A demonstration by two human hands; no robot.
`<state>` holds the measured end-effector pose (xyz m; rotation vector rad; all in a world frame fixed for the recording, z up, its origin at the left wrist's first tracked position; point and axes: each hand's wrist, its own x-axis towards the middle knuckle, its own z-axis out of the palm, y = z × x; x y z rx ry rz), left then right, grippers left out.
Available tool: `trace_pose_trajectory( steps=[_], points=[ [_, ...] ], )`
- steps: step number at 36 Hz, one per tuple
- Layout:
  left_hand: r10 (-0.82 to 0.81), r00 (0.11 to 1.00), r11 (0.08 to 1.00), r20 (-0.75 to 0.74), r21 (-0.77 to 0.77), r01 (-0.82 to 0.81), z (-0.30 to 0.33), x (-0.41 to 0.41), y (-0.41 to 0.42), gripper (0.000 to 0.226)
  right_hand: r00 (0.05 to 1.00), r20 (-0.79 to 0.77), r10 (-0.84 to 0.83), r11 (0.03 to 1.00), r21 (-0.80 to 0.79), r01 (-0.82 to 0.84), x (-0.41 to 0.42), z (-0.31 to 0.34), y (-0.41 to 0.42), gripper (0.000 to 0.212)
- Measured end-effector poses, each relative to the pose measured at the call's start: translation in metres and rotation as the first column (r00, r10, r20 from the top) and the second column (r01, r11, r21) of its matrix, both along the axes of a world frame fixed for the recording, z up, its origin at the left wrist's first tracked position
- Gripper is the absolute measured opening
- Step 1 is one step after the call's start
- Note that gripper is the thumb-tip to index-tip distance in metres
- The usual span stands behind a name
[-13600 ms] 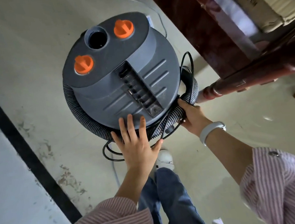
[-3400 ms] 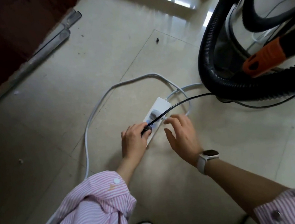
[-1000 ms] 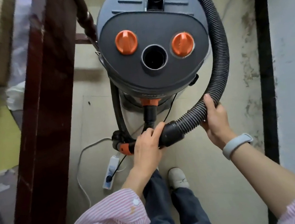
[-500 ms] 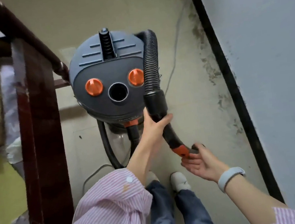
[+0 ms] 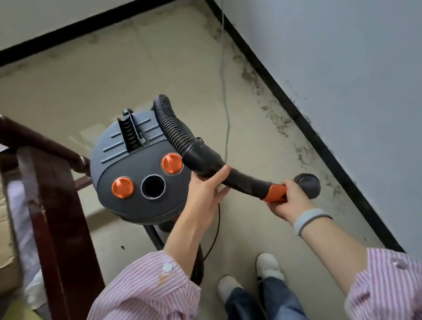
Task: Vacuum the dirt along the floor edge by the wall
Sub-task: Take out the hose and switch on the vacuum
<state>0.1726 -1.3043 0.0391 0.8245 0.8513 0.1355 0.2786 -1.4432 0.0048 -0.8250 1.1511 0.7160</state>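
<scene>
A grey canister vacuum point(image 5: 136, 166) with two orange knobs stands on the beige floor. Its black ribbed hose point(image 5: 171, 127) arches over the lid into a curved black handle tube point(image 5: 239, 180) with an orange collar and a round grey end point(image 5: 308, 183). My left hand point(image 5: 208, 186) grips the tube just below the hose cuff. My right hand point(image 5: 286, 201) grips the orange collar end, which points toward the wall. Dark dirt patches point(image 5: 276, 117) run along the floor edge beside the black baseboard point(image 5: 307, 132).
A dark wooden bed frame point(image 5: 50, 206) with a cushion stands close on the left. A thin grey cord point(image 5: 224, 83) runs along the floor toward the far corner. The blue-grey wall point(image 5: 367, 74) is on the right. My feet point(image 5: 248, 275) are just behind the vacuum.
The hose end has swung from pointing down toward me to pointing right at the wall. My right hand now grips the orange collar. The view has turned to show the far corner.
</scene>
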Motion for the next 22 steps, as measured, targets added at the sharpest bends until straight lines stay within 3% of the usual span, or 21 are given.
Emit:
trace_pose_trajectory(
  steps=[3, 5, 7, 10, 13, 16, 18, 20, 22],
  points=[
    [-0.129, 0.974, 0.968, -0.184, 0.188, 0.164, 0.013, -0.005, 0.023, 0.039, 0.989, 0.094, 0.115, 0.984, -0.147, -0.101, 0.021, 0.013, 0.017, 0.022],
    [-0.187, 0.918, 0.870, -0.350, 0.375, 0.320, 0.016, -0.010, 0.044, 0.030, 0.976, 0.169, 0.140, 0.970, -0.221, -0.101, 0.034, 0.025, 0.030, 0.024],
    [-0.132, 0.882, 0.765, -0.453, 0.519, 0.381, 0.019, -0.016, 0.070, 0.023, 0.961, 0.242, 0.130, 0.968, -0.243, -0.070, 0.045, 0.034, 0.045, 0.028],
    [0.037, 0.810, 0.527, -0.586, 0.700, 0.482, 0.016, -0.024, 0.119, 0.046, 0.941, 0.321, 0.107, 0.966, -0.256, -0.023, 0.063, 0.041, 0.075, 0.037],
    [0.055, 0.667, 0.296, -0.743, 0.650, 0.700, 0.005, -0.027, 0.162, 0.074, 0.924, 0.370, 0.096, 0.971, -0.237, -0.006, 0.084, 0.042, 0.112, 0.031],
    [-0.034, 0.440, 0.079, -0.897, 0.436, 0.896, -0.014, -0.031, 0.188, 0.103, 0.882, 0.446, 0.151, 0.957, -0.290, -0.017, 0.105, 0.034, 0.146, 0.031],
    [-0.056, 0.319, -0.100, -0.946, 0.323, 0.941, -0.026, -0.032, 0.198, 0.107, 0.838, 0.506, 0.202, 0.950, -0.310, -0.042, 0.117, 0.026, 0.164, 0.037],
    [-0.059, 0.306, -0.263, -0.950, 0.310, 0.914, -0.037, -0.028, 0.199, 0.104, 0.809, 0.532, 0.251, 0.946, -0.312, -0.088, 0.127, 0.020, 0.178, 0.042],
    [-0.054, 0.321, -0.351, -0.945, 0.319, 0.880, -0.046, -0.015, 0.195, 0.099, 0.782, 0.551, 0.291, 0.941, -0.313, -0.129, 0.135, 0.016, 0.191, 0.044]
  ],
)
